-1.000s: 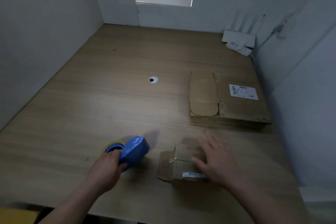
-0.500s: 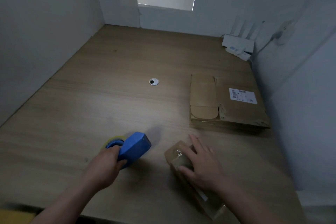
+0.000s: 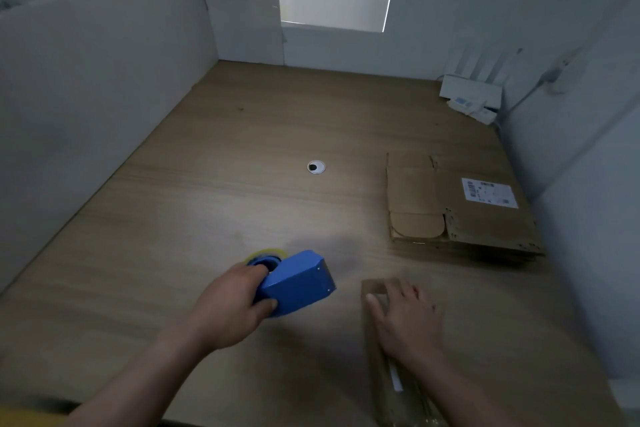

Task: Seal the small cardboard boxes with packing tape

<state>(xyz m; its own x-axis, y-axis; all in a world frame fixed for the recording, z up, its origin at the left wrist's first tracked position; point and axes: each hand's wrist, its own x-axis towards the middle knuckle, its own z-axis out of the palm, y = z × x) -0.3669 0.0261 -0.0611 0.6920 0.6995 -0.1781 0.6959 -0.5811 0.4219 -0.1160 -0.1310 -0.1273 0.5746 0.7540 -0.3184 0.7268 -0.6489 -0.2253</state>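
Note:
My left hand [image 3: 230,308] grips a blue tape dispenser [image 3: 298,282] with a yellowish tape roll, held just above the wooden table [image 3: 207,218]. To its right a small brown cardboard box [image 3: 381,354] lies lengthwise on the table near the front edge, blurred by motion. My right hand [image 3: 407,319] lies flat on the box's top with fingers spread and straight. Most of the box's top is hidden under that hand and forearm.
A stack of flattened cardboard boxes [image 3: 457,215] with a white label lies at the right. A cable grommet [image 3: 316,167] sits mid-table. A white router [image 3: 471,94] stands in the far right corner. Grey partition walls enclose the table on three sides.
The small box has been turned and laid flat lengthwise, its open flaps no longer showing. My right hand followed it, pressing on top. The dispenser lifted and shifted slightly right.

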